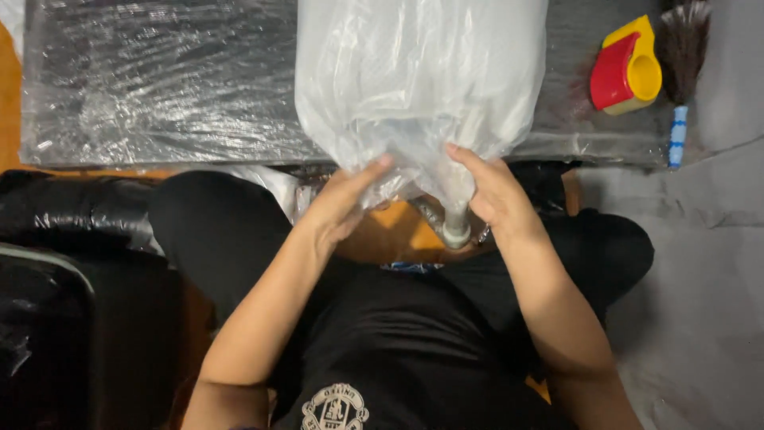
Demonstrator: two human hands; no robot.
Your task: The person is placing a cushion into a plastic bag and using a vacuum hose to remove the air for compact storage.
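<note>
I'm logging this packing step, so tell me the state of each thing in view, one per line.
Clear plastic bag: bulging, pinched at its lower end by both hands.
Left hand: fingers gripping the bag.
Right hand: fingers gripping the bag.
Tape dispenser: lying untouched on the wrapped board.
Brush: lying flat, untouched.

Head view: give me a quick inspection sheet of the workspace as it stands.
Surface: dark board wrapped in clear film, lying across the top.
Job's things: clear plastic bag over a pale item; a grey tube end sticks out below.
Clutter: red and yellow tape dispenser; feather duster beside it.
Hands: left hand and right hand both pinch the bag's lower edge.
Cables: nothing seen.
Surroundings: grey cloth on the right; black wrapped bundle on the left.
</note>
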